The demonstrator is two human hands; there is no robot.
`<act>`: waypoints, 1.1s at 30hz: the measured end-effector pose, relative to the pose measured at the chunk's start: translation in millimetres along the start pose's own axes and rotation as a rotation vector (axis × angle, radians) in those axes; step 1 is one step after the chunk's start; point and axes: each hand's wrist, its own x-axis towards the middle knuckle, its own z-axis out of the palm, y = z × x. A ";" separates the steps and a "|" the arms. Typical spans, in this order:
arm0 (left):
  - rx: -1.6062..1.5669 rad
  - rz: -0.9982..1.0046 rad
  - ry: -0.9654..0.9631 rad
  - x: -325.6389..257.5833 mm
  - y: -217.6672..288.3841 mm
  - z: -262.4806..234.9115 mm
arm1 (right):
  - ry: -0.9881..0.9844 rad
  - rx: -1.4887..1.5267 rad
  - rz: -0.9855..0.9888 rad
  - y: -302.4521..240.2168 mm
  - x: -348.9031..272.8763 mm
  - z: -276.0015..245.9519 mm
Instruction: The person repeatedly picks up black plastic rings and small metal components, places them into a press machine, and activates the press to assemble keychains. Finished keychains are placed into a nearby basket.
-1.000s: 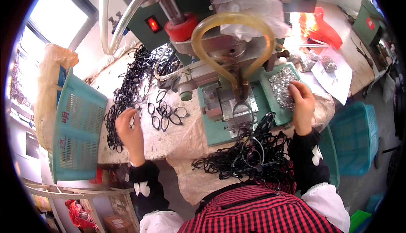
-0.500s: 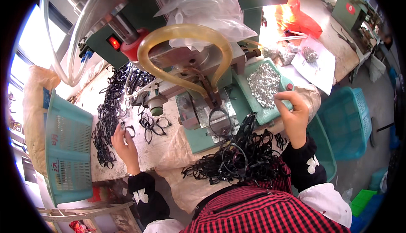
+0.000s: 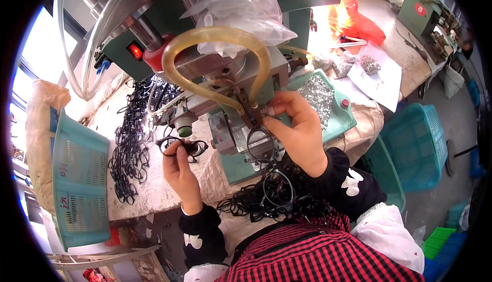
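Observation:
My left hand (image 3: pixel 181 175) pinches a black round-rimmed eyeglass frame (image 3: pixel 168 139) above the bench, left of the green press (image 3: pixel 287 79). Another dark eyeglass frame (image 3: pixel 261 160) hangs from the press's narrow metal jaws (image 3: pixel 250 115), one rim below the other. My right hand (image 3: pixel 302 133) is closed at those jaws, thumb and forefinger together; whatever they hold is too small or hidden to make out. Beside it, a green tray (image 3: pixel 344 120) carries a heap of small silvery metal parts (image 3: pixel 319 97). A pile of black eyeglass frames (image 3: pixel 251 200) lies on my lap.
A long heap of black frames (image 3: pixel 130 143) covers the bench's left side, beside a teal basket (image 3: pixel 79 179). Over the jaws arches a yellowish hose (image 3: pixel 218 33), with a plastic bag (image 3: pixel 241 15) behind. Teal crates (image 3: pixel 417 149) stand at the right.
My right hand has moved left from the metal-parts tray to the press jaws. My left hand has moved right from the frame heap and now holds an eyeglass frame.

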 end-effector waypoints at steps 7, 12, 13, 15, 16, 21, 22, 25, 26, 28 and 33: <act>-0.079 0.648 -0.100 3.2 94.6 16.8 | -0.067 0.273 0.121 -26.6 -2.9 17.6; 0.181 0.890 -0.548 -6.0 102.2 47.8 | -0.174 -0.080 -0.043 -29.7 -10.7 -13.0; 0.269 0.914 -0.633 -7.3 99.7 52.6 | -0.215 -0.198 -0.145 -23.1 -5.9 -25.9; 0.346 0.944 -0.704 -10.1 91.2 64.0 | -0.111 -0.693 -0.422 -2.5 18.4 -58.2; 0.337 0.945 -0.687 -12.1 88.1 66.6 | -0.031 -0.975 -0.339 9.9 23.4 -72.1; 0.349 0.921 -0.670 -16.9 80.9 68.3 | 0.009 -1.119 -0.356 58.1 19.6 -122.1; 0.341 0.915 -0.668 -16.8 80.6 67.7 | 0.037 -1.125 -0.409 62.4 17.3 -124.2; 0.320 0.891 -0.657 -18.8 78.6 69.2 | 0.019 -1.167 -0.509 67.2 18.1 -117.8; 0.317 0.875 -0.654 -20.9 78.2 70.1 | -0.049 -1.180 -0.583 66.9 21.5 -113.1; 0.332 0.820 -0.656 -27.6 78.5 69.7 | -0.272 -1.192 -0.655 65.5 32.9 -103.1; 0.560 0.886 -0.530 -50.5 83.0 25.6 | -0.076 -1.146 -0.593 54.9 47.2 -99.0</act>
